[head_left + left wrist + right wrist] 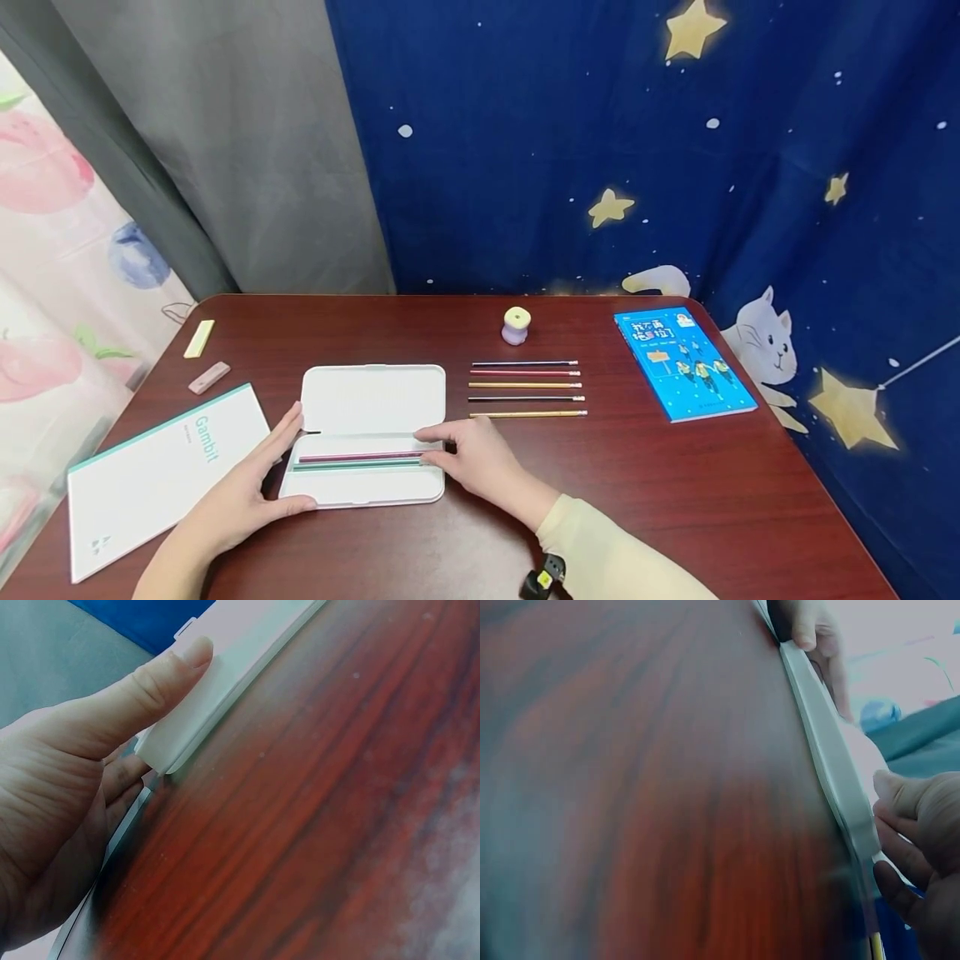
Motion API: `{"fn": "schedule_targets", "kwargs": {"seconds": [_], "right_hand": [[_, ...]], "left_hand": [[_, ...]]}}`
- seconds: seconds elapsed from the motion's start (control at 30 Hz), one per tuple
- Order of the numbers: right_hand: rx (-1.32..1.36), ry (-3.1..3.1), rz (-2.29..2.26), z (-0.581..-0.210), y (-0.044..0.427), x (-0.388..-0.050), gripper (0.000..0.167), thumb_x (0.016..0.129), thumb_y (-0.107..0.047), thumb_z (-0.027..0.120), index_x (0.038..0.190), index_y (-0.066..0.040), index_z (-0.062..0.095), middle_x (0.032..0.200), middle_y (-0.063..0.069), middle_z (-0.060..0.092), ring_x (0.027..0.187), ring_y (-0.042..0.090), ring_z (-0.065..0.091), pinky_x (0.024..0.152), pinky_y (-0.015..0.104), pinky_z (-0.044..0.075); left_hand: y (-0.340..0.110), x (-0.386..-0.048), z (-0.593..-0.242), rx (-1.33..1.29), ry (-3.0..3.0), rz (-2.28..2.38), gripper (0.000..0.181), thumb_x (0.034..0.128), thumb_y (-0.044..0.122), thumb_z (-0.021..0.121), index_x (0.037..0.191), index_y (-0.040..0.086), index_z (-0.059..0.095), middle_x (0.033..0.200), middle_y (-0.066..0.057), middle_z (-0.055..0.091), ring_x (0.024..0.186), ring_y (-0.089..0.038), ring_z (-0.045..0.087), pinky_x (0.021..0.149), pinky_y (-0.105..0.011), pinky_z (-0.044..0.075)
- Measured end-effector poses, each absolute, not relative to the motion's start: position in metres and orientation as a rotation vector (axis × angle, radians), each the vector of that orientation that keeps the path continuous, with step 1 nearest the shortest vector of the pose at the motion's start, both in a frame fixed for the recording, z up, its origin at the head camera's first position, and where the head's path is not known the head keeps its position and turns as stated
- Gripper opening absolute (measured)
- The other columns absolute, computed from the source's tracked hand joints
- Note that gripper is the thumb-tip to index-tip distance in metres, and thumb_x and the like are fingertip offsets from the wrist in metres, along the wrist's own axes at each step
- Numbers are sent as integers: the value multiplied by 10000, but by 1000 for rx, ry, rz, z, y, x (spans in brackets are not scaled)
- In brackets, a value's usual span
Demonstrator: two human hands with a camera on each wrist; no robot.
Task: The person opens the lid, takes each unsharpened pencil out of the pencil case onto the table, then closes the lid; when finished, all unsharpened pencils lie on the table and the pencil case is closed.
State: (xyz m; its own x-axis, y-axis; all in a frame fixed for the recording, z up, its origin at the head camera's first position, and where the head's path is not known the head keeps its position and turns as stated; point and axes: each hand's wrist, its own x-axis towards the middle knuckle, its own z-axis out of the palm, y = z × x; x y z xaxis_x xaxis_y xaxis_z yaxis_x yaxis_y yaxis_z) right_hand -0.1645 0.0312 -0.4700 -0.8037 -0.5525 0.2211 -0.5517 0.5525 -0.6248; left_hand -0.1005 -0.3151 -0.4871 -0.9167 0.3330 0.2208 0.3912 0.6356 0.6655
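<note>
A white pencil case lies open on the table, its lid folded back. Inside its tray rest a dark red pencil and green pencils, side by side. My left hand touches the case's left end, thumb at the front corner and fingers reaching along the side; in the left wrist view its thumb lies on the white case. Over the tray's right end is my right hand, index finger and thumb apart near the pencil ends. Nothing shows between those fingertips, and its other fingers are partly hidden.
Several pencils lie in a row right of the case. Behind them stands a small yellow-and-lilac spool-shaped object. A blue book is at the right; a white notebook, a pink bar and a yellow bar are at the left.
</note>
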Motion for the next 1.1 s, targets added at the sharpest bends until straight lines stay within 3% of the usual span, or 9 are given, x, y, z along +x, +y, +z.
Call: {"fn": "schedule_targets", "kwargs": {"seconds": [0.1, 0.17, 0.27, 0.63, 1.1], "right_hand": [[-1061, 2839, -986, -472, 24, -164, 279, 934, -239, 806, 1213, -226, 808, 1036, -70, 799, 635, -51, 544, 679, 155, 473], [-1100, 2880, -932, -472, 20, -163, 272, 940, -235, 800, 1212, -224, 808, 1056, -72, 798, 791, -24, 685, 732, 181, 529], [-1116, 2925, -870, -474, 15, -164, 254, 947, -228, 792, 1200, -237, 813, 1104, -91, 787, 1009, 35, 731, 830, 216, 560], [-1181, 2993, -729, -479, 8, -165, 170, 954, -205, 784, 1098, -280, 835, 1034, -127, 792, 965, 10, 731, 823, 203, 558], [-1249, 2916, -723, -476, 7, -166, 208, 925, -144, 796, 1109, -233, 837, 1061, -129, 786, 990, 53, 704, 901, 209, 514]], "left_hand": [[-316, -101, -487, -617, -2766, -1155, 1113, 807, 260, 922, 1657, 42, 237, 1725, -199, 167, 1528, 104, 67, 1086, -7, 121], [-316, -101, -487, -615, -2768, -1155, 1114, 810, 260, 921, 1660, 51, 233, 1728, -189, 163, 1527, 107, 64, 1084, -6, 120], [-316, -101, -487, -610, -2776, -1149, 1114, 815, 273, 917, 1665, 68, 228, 1735, -164, 159, 1521, 117, 63, 1077, -2, 121], [-316, -101, -488, -622, -2768, -1155, 1111, 811, 260, 920, 1660, 50, 234, 1734, -164, 159, 1533, 96, 67, 1087, -7, 121], [-316, -101, -491, -624, -2761, -1154, 1101, 811, 253, 918, 1651, 24, 245, 1716, -227, 177, 1523, 114, 63, 1086, -6, 115]]}}
